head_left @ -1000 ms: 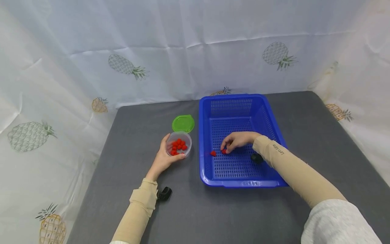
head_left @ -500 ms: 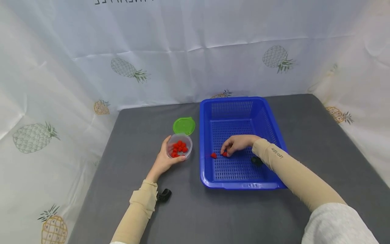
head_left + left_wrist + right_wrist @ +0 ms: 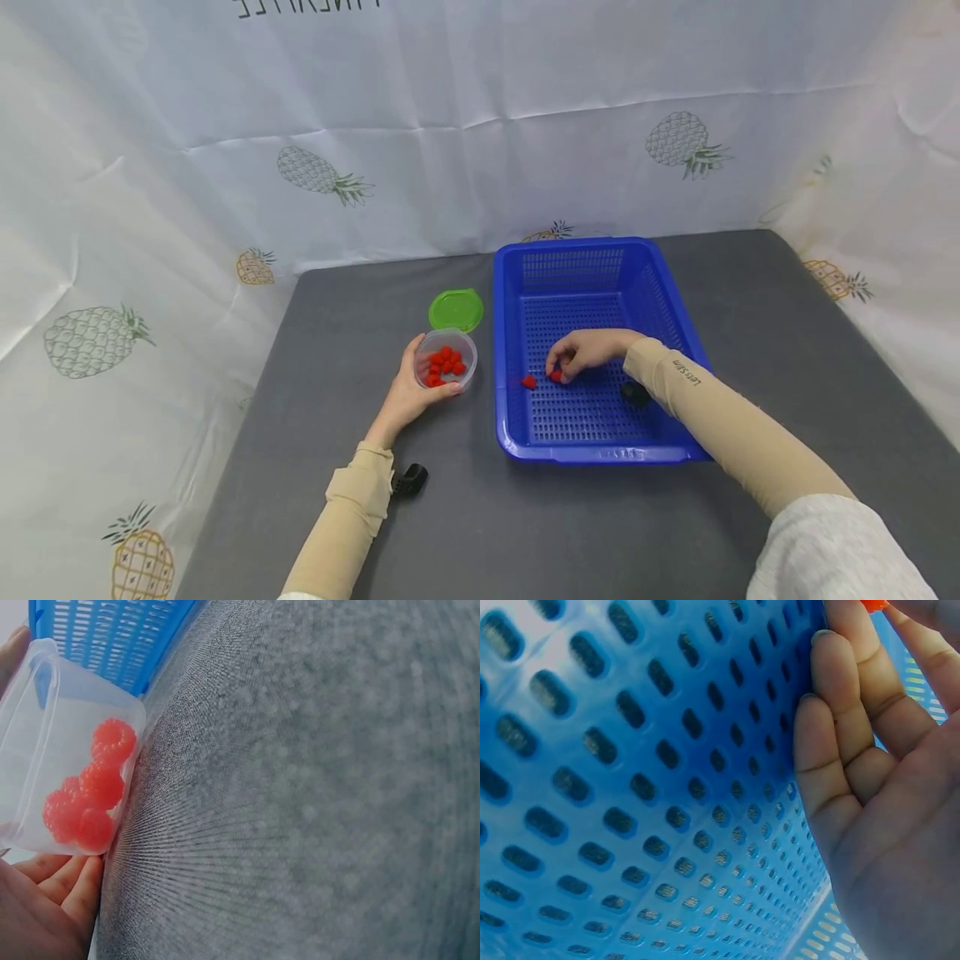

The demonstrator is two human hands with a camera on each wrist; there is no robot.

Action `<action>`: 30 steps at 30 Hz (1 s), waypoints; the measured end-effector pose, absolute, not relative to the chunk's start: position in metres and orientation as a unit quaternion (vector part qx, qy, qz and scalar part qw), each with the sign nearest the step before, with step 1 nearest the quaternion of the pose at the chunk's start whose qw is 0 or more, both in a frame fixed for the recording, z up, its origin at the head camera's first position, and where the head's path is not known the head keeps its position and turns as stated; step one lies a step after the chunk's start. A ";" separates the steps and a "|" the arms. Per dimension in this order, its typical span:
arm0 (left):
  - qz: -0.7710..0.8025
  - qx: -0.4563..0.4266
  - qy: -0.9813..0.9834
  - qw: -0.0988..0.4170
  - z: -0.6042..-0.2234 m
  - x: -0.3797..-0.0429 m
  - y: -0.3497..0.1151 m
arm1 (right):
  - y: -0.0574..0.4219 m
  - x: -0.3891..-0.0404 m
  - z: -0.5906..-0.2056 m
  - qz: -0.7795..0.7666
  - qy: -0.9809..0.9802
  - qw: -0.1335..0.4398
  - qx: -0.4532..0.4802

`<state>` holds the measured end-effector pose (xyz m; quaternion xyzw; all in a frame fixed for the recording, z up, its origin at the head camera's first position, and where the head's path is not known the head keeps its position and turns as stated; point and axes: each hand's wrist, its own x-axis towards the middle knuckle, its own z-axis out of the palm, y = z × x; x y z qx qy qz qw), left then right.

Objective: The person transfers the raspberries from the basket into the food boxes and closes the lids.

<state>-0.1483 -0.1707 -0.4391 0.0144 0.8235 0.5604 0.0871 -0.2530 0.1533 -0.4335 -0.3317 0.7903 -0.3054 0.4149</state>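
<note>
My left hand [image 3: 405, 398] grips a clear round plastic tub [image 3: 75, 712], thumb on the near side and fingers round the far side. Several red raspberries [image 3: 102, 784] lie in its bottom. My right hand [image 3: 588, 347] reaches down into a blue perforated basket [image 3: 592, 455] and pinches a raspberry [image 3: 556, 377] between thumb and fingertips at the basket floor. Only a sliver of that raspberry [image 3: 874, 604] shows at the top of the right wrist view. Another raspberry [image 3: 529, 382] lies just left of it on the basket floor.
A green lid [image 3: 456, 310] lies flat on the grey table [image 3: 525, 533] behind the tub. The basket's left wall stands between the tub and the right hand. A black device [image 3: 410, 481] sticks out at the left wrist. A pineapple-print curtain [image 3: 450, 167] rises behind the table.
The head view has shifted slightly. Both hands stay nearly in place, the left holding the tub and the right at the same raspberry.
</note>
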 end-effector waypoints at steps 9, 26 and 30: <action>0.558 0.018 0.825 0.088 -0.432 -0.147 -0.169 | 0.152 -0.251 -0.426 -0.338 0.800 0.382 -0.316; 0.564 0.013 0.821 0.085 -0.464 -0.159 -0.179 | 0.150 -0.248 -0.409 -0.371 0.808 0.345 -0.300; 0.563 0.011 0.823 0.075 -0.473 -0.162 -0.181 | 0.150 -0.249 -0.404 -0.389 0.804 0.336 -0.299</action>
